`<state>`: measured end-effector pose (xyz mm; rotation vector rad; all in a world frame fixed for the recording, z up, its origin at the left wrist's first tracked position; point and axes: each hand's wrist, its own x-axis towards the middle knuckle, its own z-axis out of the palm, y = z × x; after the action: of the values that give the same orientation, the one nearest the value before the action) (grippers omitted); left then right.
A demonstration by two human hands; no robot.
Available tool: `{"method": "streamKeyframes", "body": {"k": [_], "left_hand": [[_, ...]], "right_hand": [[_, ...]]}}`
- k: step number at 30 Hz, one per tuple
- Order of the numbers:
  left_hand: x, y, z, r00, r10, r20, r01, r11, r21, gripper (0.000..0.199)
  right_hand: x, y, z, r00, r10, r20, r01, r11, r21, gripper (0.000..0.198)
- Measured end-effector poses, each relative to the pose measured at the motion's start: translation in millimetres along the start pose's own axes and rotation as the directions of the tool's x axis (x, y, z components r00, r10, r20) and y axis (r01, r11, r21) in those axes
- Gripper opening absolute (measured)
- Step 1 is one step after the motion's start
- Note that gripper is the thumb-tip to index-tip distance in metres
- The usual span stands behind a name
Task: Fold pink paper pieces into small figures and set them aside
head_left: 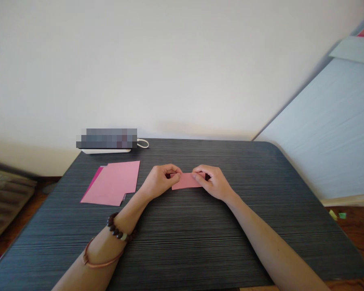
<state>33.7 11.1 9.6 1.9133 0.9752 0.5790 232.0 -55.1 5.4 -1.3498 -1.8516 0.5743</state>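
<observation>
Between my two hands is a small pink piece of paper (186, 182), a wide, low rectangle that looks folded. My left hand (160, 180) pinches its left end between thumb and fingers. At the right end, the thumb and fingers of my right hand (212, 180) are closed on the paper's upper edge. My fingertips hide the paper's upper corners. To the left of my left hand lies a stack of pink paper sheets (112, 184), with a darker magenta sheet (92, 184) showing along its left side.
The dark, wood-grained table (182, 246) stands against a pale wall (182, 72). At its back left sits a blurred-out object (107, 139) with a white base and a white cord loop (143, 143). A light panel (330, 129) rises on the right.
</observation>
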Motion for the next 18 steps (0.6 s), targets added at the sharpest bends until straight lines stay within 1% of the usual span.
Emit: {"method": "streamKeyframes", "body": {"k": [8, 14, 18], "left_hand": [[0.6, -4.9, -6.8, 0.998, -0.055, -0.003, 0.055, 0.998, 0.024, 0.025], [0.7, -7.0, -9.3, 0.999, -0.05, 0.016, 0.049, 0.996, 0.08, 0.026], [0.2, -4.9, -11.1, 0.997, -0.059, 0.052, 0.056, 0.997, 0.059, 0.027]], "right_hand": [[0.9, 5.0, -4.9, 1.0, 0.018, 0.015, -0.018, 1.0, -0.023, 0.017], [1.0, 6.6, -6.4, 0.998, 0.04, 0.04, -0.038, 0.999, -0.039, 0.017], [1.0, 6.5, -7.0, 0.997, 0.053, 0.047, -0.051, 0.998, -0.036, 0.017]]}}
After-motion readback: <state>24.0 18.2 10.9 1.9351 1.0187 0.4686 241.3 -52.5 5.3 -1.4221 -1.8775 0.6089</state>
